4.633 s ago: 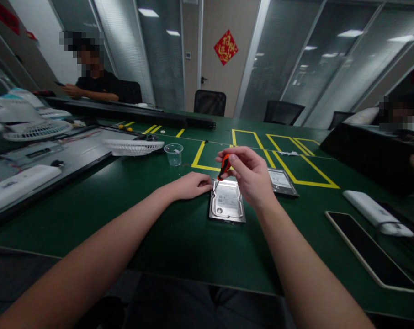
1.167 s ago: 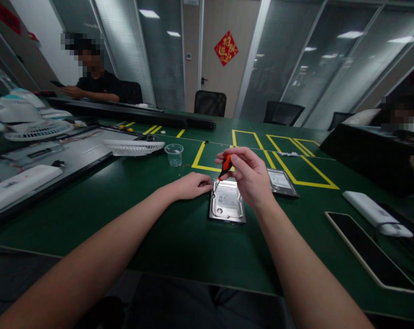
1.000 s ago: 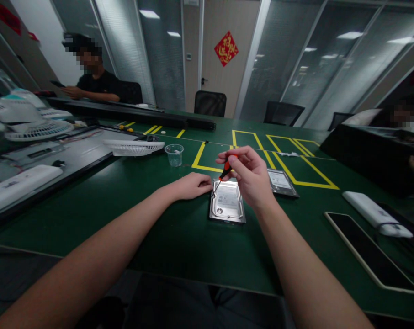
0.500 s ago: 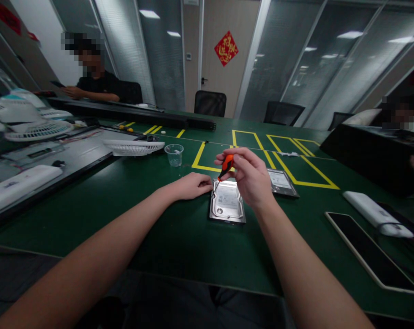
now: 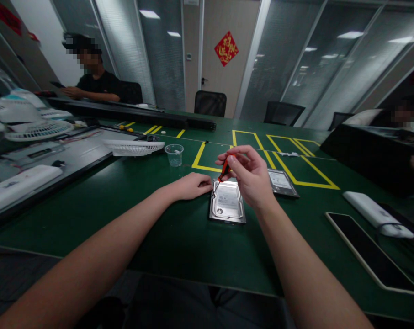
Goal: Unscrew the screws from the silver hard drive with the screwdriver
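Observation:
A silver hard drive [image 5: 229,201] lies flat on the green table [image 5: 179,237] in front of me. My right hand [image 5: 250,176] is closed round the red and black handle of a screwdriver [image 5: 225,172], whose tip meets the drive's left side near its upper corner. My left hand [image 5: 193,185] rests on the table with its fingertips at the drive's upper left edge, holding it. Behind my right hand a second hard drive [image 5: 283,183] lies on the table.
A clear plastic cup [image 5: 174,155] stands beyond my left hand. White fan parts [image 5: 135,146] and a large panel lie at left. At right are a phone [image 5: 371,251], a white device [image 5: 376,214] and a black box [image 5: 368,157]. Two people sit at the table.
My right hand's fingers have shifted round the screwdriver handle and cover more of it. The tip stays at the same spot; my left hand and the drive have not moved.

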Available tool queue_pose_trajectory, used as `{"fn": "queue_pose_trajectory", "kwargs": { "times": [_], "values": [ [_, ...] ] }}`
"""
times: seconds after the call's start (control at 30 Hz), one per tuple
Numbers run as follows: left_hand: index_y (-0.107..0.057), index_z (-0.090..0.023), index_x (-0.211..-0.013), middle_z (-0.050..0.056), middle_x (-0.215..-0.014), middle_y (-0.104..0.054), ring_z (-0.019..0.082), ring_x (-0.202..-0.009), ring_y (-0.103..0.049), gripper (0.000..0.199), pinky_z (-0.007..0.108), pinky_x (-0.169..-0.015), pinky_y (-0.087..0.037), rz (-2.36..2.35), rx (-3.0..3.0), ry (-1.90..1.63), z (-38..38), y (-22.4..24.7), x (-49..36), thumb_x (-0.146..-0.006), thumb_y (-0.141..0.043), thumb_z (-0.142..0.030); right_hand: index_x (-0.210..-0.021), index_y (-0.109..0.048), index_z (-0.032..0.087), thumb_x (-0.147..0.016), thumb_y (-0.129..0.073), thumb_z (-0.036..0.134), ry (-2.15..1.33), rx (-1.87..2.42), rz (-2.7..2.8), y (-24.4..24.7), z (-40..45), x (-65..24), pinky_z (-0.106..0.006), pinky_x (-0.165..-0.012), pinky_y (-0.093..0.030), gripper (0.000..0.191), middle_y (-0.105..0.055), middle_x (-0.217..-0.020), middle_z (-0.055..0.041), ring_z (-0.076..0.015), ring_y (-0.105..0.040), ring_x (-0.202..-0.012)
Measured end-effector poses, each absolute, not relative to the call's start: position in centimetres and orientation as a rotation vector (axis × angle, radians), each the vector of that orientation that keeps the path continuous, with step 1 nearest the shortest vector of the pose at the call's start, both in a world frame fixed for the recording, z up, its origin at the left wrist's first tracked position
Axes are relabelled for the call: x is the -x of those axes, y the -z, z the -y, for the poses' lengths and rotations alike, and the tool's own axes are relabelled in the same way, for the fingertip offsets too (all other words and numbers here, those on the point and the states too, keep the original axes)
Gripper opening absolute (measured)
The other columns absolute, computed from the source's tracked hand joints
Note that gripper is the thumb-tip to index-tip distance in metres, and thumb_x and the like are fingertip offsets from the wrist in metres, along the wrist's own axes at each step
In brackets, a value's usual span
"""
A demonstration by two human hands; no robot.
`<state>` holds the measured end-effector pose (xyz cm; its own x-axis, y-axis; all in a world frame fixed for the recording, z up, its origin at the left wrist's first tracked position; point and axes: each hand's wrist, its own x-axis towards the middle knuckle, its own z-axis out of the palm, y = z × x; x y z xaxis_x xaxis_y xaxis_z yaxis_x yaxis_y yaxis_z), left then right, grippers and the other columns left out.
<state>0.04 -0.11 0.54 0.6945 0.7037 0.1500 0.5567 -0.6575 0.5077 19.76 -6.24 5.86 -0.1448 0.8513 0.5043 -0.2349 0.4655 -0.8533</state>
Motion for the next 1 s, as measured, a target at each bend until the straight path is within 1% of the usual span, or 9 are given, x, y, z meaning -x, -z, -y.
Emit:
{"fn": "queue_pose_trajectory", "kwargs": {
  "times": [0.1,0.2,0.27,0.37,0.57,0.7,0.8,0.9,1.0],
  "values": [
    [-0.066,-0.019,-0.092,0.003,-0.086,-0.070,0.018,-0.073,-0.061,0.032,0.029,-0.066,-0.039,-0.973,-2.479,-0.478,0.02,-0.35,-0.02,-0.099,-0.051,-0.046,-0.104,-0.071,0.028,-0.091,-0.069,0.037,-1.071,0.576,1.404,-5.84,6.09,-19.90,-0.026,-0.060,-0.061,0.016,-0.074,-0.105,-0.0033,-0.0200,-0.074,-0.099],
    [-0.066,-0.019,-0.090,0.003,-0.086,-0.070,0.018,-0.074,-0.061,0.031,0.029,-0.066,-0.039,-0.972,-2.486,-0.475,-0.06,-0.21,-0.02,-0.099,-0.051,-0.045,-0.104,-0.074,0.026,-0.095,-0.063,0.034,-1.139,0.539,1.369,-5.79,5.91,-20.04,-0.026,-0.059,-0.060,0.016,-0.075,-0.107,-0.0053,-0.0207,-0.074,-0.100],
    [-0.065,-0.019,-0.090,0.003,-0.085,-0.069,0.018,-0.074,-0.061,0.032,0.029,-0.066,-0.039,-0.970,-2.486,-0.472,-0.08,-0.21,-0.03,-0.099,-0.051,-0.046,-0.105,-0.074,0.026,-0.096,-0.061,0.032,-1.151,0.531,1.361,-5.79,5.88,-20.07,-0.027,-0.059,-0.060,0.017,-0.075,-0.108,-0.0061,-0.0214,-0.074,-0.102],
    [-0.065,-0.019,-0.090,0.003,-0.084,-0.069,0.018,-0.073,-0.060,0.033,0.029,-0.065,-0.039,-0.963,-2.484,-0.473,-0.05,-0.26,-0.03,-0.099,-0.051,-0.047,-0.103,-0.072,0.026,-0.094,-0.066,0.033,-1.103,0.553,1.373,-5.81,6.00,-19.98,-0.028,-0.061,-0.061,0.014,-0.075,-0.109,-0.0061,-0.0220,-0.073,-0.103],
    [-0.066,-0.019,-0.091,0.003,-0.084,-0.069,0.017,-0.071,-0.060,0.031,0.028,-0.064,-0.039,-0.970,-2.466,-0.479,0.00,-0.35,-0.03,-0.099,-0.052,-0.046,-0.098,-0.064,0.026,-0.090,-0.071,0.035,-1.034,0.600,1.395,-5.89,6.35,-19.74,-0.027,-0.060,-0.061,0.015,-0.075,-0.109,-0.0040,-0.0208,-0.073,-0.102],
    [-0.066,-0.019,-0.091,0.003,-0.086,-0.070,0.018,-0.072,-0.060,0.030,0.029,-0.064,-0.039,-0.972,-2.462,-0.477,0.05,-0.42,-0.07,-0.098,-0.053,-0.045,-0.101,-0.069,0.027,-0.090,-0.072,0.033,-1.032,0.589,1.410,-5.86,6.29,-19.72,-0.028,-0.060,-0.061,0.013,-0.075,-0.105,-0.0036,-0.0204,-0.074,-0.099],
    [-0.067,-0.019,-0.092,0.004,-0.088,-0.071,0.018,-0.075,-0.062,0.031,0.029,-0.067,-0.040,-0.963,-2.461,-0.474,0.07,-0.43,-0.07,-0.099,-0.052,-0.045,-0.103,-0.073,0.028,-0.092,-0.067,0.033,-1.068,0.598,1.392,-5.83,6.10,-19.85,-0.029,-0.060,-0.061,0.014,-0.075,-0.106,-0.0042,-0.0218,-0.073,-0.102],
    [-0.068,-0.019,-0.095,0.004,-0.090,-0.072,0.019,-0.077,-0.063,0.032,0.030,-0.068,-0.041,-0.968,-2.456,-0.463,0.01,-0.37,-0.02,-0.099,-0.052,-0.046,-0.106,-0.074,0.027,-0.094,-0.061,0.033,-1.128,0.586,1.374,-5.83,5.93,-20.05,-0.031,-0.062,-0.062,0.019,-0.076,-0.109,-0.0053,-0.0237,-0.072,-0.107],
    [-0.069,-0.019,-0.096,0.004,-0.091,-0.072,0.019,-0.078,-0.063,0.032,0.029,-0.069,-0.041,-0.967,-2.456,-0.462,-0.04,-0.29,0.02,-0.099,-0.052,-0.046,-0.107,-0.074,0.027,-0.094,-0.061,0.033,-1.127,0.579,1.381,-5.81,5.90,-20.10,-0.031,-0.063,-0.062,0.019,-0.075,-0.111,-0.0054,-0.0238,-0.072,-0.109]
  ]
}}
